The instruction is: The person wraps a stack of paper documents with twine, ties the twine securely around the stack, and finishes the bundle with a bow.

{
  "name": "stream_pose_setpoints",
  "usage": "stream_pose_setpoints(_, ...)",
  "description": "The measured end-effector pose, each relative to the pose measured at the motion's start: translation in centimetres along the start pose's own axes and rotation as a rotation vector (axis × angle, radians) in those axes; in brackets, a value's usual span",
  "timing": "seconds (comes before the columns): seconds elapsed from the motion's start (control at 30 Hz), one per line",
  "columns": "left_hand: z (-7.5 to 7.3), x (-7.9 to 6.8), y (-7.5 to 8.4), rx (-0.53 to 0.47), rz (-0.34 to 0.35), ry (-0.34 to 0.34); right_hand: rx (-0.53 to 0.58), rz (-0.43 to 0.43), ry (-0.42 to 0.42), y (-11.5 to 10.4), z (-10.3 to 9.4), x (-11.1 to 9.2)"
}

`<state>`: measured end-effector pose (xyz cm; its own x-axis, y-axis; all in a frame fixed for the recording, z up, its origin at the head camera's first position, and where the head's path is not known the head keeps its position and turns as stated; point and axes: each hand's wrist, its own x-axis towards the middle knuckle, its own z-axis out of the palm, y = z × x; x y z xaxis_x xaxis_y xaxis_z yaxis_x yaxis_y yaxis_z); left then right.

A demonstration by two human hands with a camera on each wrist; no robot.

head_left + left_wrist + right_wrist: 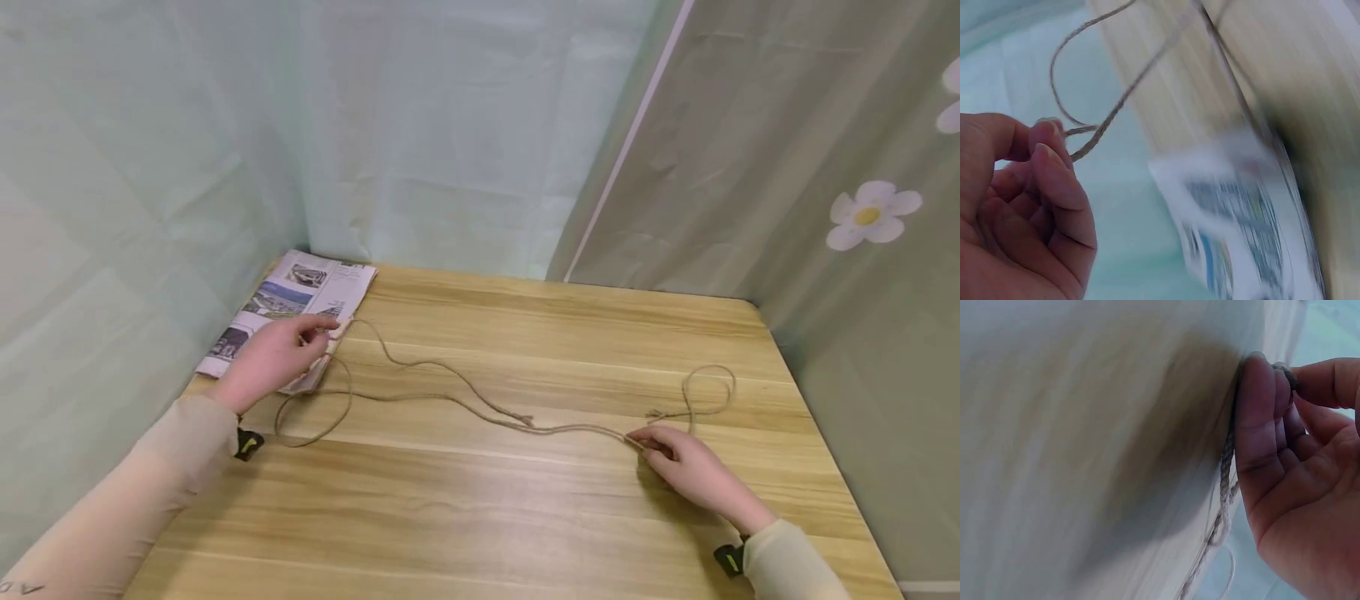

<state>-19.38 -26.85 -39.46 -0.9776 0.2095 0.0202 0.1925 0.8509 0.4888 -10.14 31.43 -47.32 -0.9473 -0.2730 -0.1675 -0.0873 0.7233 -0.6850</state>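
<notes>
A thin brown twine runs across the wooden table, with a loop near the left hand and a small curl at the right. My left hand pinches the twine between thumb and fingertips above the edge of a folded newspaper. In the left wrist view two strands of twine leave those fingertips. Low over the table on the right, my right hand pinches another stretch of it. The right wrist view shows the twine passing between the thumb and fingers and hanging along the fingers.
The wooden table has its right edge beside a grey curtain with white flowers. Pale green sheeting hangs behind the table and along its left side.
</notes>
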Motion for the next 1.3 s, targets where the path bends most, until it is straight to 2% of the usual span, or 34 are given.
stream_pose_setpoints(0.1,-1.5,-0.7,-1.7,0.073,-0.054,-0.073,0.0,0.031,-0.004,0.3,-0.5,-0.5)
stream_pose_setpoints(0.2,-1.7,-1.0,-2.4,0.168,-0.041,-0.142,-0.029,0.008,-0.003,0.4,-0.8,-0.8)
stream_pose_setpoints(0.23,-1.5,-0.9,-2.4,0.204,-0.028,-0.144,-0.046,-0.011,0.0,0.4,-0.8,-0.8)
stream_pose_setpoints(0.33,-0.1,-0.8,-1.4,0.24,0.049,-0.117,-0.088,-0.067,-0.001,0.3,-0.7,-0.9)
stream_pose_setpoints(0.5,3.5,0.2,2.1,0.204,0.223,-0.082,-0.141,-0.114,0.036,-0.1,-0.5,-0.9)
stream_pose_setpoints(0.7,6.8,1.5,6.1,0.173,0.268,-0.08,-0.284,-0.1,0.216,-0.1,-1.4,-0.5)
stream_pose_setpoints(0.77,7.8,2.0,6.9,0.172,0.297,-0.091,-0.336,-0.068,0.256,0.1,-1.7,-0.5)
stream_pose_setpoints(0.83,8.6,2.4,7.4,0.179,0.355,-0.12,-0.378,-0.044,0.271,0.3,-1.9,-0.5)
stream_pose_setpoints(0.93,9.7,2.9,7.6,0.224,0.461,-0.18,-0.416,-0.026,0.254,0.6,-1.8,-0.5)
stream_pose_setpoints(1.0,10.2,2.9,7.4,0.253,0.501,-0.203,-0.414,-0.033,0.219,0.6,-1.4,-0.5)
stream_pose_setpoints(1.13,10.8,2.5,6.4,0.306,0.469,-0.202,-0.399,-0.074,0.156,0.4,-0.5,-0.5)
stream_pose_setpoints(1.3,10.1,1.2,4.9,0.321,0.409,-0.178,-0.403,-0.196,0.154,0.2,0.3,-0.7)
